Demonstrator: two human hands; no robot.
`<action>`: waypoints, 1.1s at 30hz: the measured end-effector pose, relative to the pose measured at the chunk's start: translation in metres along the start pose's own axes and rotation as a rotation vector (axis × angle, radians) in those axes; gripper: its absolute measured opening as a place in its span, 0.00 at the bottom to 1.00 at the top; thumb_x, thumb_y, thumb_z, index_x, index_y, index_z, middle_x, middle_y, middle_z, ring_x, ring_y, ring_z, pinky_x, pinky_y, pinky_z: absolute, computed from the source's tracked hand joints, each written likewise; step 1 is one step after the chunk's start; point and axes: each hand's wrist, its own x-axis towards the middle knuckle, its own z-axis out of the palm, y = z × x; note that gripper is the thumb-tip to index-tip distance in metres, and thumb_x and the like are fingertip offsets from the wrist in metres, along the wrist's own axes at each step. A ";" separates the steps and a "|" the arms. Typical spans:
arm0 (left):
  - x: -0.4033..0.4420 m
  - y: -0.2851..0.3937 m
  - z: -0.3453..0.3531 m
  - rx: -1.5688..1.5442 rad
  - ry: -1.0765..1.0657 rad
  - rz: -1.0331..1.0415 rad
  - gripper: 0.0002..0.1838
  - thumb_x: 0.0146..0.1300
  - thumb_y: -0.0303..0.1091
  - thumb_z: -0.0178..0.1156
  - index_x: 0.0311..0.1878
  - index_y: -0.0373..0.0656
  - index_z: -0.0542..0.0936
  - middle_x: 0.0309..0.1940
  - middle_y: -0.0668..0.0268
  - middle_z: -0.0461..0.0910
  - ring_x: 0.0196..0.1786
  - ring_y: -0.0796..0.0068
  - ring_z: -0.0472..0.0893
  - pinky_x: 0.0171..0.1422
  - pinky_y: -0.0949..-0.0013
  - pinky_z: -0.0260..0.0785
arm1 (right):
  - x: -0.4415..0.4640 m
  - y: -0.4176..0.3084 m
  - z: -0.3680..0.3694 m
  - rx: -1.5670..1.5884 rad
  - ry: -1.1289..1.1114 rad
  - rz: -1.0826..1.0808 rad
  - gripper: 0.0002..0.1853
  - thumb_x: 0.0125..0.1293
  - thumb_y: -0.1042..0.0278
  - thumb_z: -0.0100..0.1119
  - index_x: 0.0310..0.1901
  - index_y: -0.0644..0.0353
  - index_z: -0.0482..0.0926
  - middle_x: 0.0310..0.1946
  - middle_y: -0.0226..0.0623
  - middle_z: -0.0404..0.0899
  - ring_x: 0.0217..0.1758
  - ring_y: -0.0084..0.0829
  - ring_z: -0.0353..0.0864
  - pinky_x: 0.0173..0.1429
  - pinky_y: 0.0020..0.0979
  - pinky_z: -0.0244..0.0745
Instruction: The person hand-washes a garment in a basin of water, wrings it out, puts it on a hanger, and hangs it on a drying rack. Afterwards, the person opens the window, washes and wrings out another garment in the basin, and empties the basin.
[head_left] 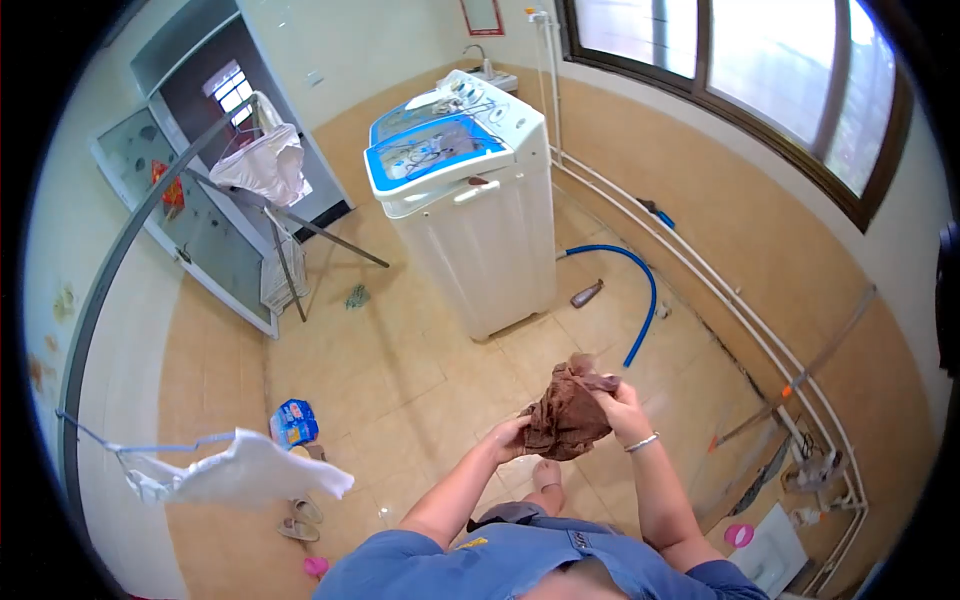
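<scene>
A crumpled dark-brown cloth [569,412], thin and bunched up, hangs in front of my body between both hands. I cannot make out what kind of garment it is. My left hand [511,438] is closed on its lower left edge. On the upper right side, my right hand [622,408] grips a gathered part, and a bracelet circles that wrist. Below the cloth, part of a foot [546,474] shows on the tiled floor.
A white twin-tub washing machine [470,230] with blue lids stands ahead. To its right lie a blue hose [650,285] and a brown bottle [587,293]. A drying rack [115,240] at left carries a white garment [250,470] on a hanger. Shoes [299,527] sit below.
</scene>
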 end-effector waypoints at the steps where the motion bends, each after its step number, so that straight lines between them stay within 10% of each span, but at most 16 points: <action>1: 0.004 0.013 -0.004 -0.016 0.003 0.009 0.15 0.59 0.35 0.44 0.47 0.38 0.70 0.43 0.59 0.74 0.45 0.66 0.75 0.51 0.63 0.67 | 0.018 -0.007 0.007 -0.020 -0.062 0.006 0.04 0.57 0.76 0.48 0.34 0.62 0.72 0.31 0.23 0.71 0.35 0.15 0.67 0.42 0.20 0.65; 4: 0.016 0.043 -0.026 0.491 0.102 -0.186 0.15 0.57 0.34 0.47 0.45 0.38 0.71 0.39 0.61 0.75 0.42 0.68 0.76 0.49 0.65 0.68 | 0.064 -0.025 0.028 -0.066 -0.231 0.029 0.04 0.56 0.75 0.49 0.34 0.63 0.73 0.30 0.23 0.72 0.35 0.16 0.67 0.41 0.21 0.66; 6: 0.017 0.059 -0.037 1.098 0.367 0.173 0.19 0.52 0.27 0.51 0.50 0.40 0.68 0.42 0.63 0.73 0.42 0.72 0.74 0.46 0.70 0.67 | 0.091 -0.031 0.042 -0.232 -0.361 -0.048 0.05 0.55 0.73 0.51 0.32 0.64 0.73 0.30 0.26 0.74 0.34 0.18 0.69 0.41 0.23 0.67; 9: 0.001 0.087 -0.033 0.788 0.390 0.717 0.29 0.48 0.22 0.53 0.57 0.45 0.62 0.50 0.62 0.68 0.49 0.74 0.69 0.49 0.71 0.63 | 0.124 -0.038 0.063 -0.335 -0.562 -0.133 0.07 0.54 0.71 0.53 0.32 0.65 0.74 0.29 0.33 0.76 0.33 0.21 0.72 0.41 0.25 0.67; 13: -0.027 0.133 -0.009 0.382 0.034 0.644 0.31 0.46 0.21 0.53 0.58 0.45 0.61 0.50 0.66 0.66 0.51 0.75 0.66 0.53 0.72 0.60 | 0.171 -0.043 0.086 -0.485 -0.755 -0.141 0.10 0.52 0.67 0.54 0.32 0.65 0.74 0.27 0.41 0.76 0.31 0.28 0.74 0.40 0.27 0.68; 21: -0.022 0.162 -0.023 0.316 0.553 0.646 0.12 0.43 0.19 0.57 0.33 0.41 0.71 0.29 0.72 0.72 0.33 0.82 0.71 0.39 0.78 0.63 | 0.263 -0.057 0.086 -0.614 -1.038 -0.102 0.14 0.50 0.61 0.57 0.33 0.65 0.74 0.27 0.42 0.77 0.30 0.32 0.75 0.38 0.29 0.69; 33: 0.005 0.161 -0.027 0.137 0.685 0.841 0.13 0.46 0.19 0.55 0.37 0.41 0.69 0.34 0.66 0.73 0.37 0.77 0.73 0.43 0.71 0.66 | 0.328 -0.050 0.098 -0.507 -1.226 -0.016 0.15 0.56 0.58 0.54 0.34 0.65 0.73 0.25 0.36 0.75 0.30 0.25 0.71 0.37 0.28 0.67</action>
